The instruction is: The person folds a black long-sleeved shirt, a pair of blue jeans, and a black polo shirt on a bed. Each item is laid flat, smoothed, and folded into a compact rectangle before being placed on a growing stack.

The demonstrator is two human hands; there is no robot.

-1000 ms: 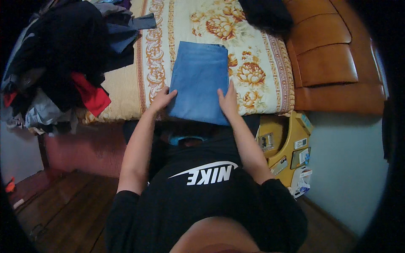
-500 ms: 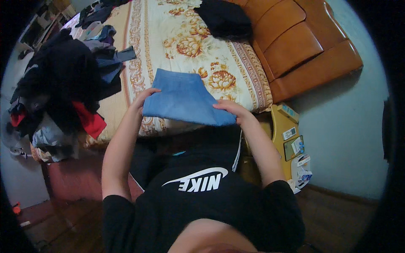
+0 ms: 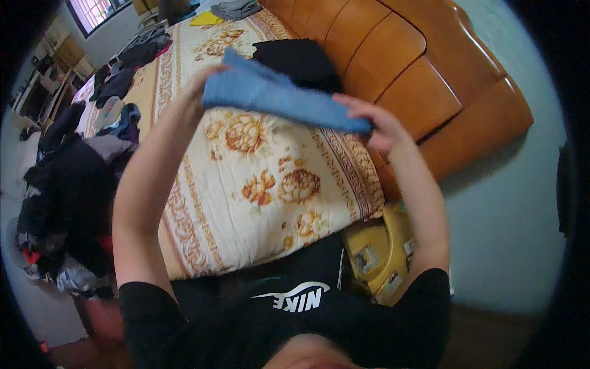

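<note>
A folded pair of light blue jeans is raised above the bed, stretched between my two hands. At its left end, my left hand is closed on the denim; the fingers are partly hidden. My right hand grips the other end, thumb and fingers around the edge. Just beyond the jeans lies a black folded garment on the flowered bedspread, partly covered from sight by the denim.
Brown padded headboard runs along the bed's right side. Dark clothes are heaped at the left edge. A grey garment and a yellow cloth lie at the far end. A yellow bedside cabinet stands at the lower right.
Both hands have carried the jeans up and away from me, toward the black garment. The jeans now appear tilted, more edge-on. The view has shifted toward the bed's far end.
</note>
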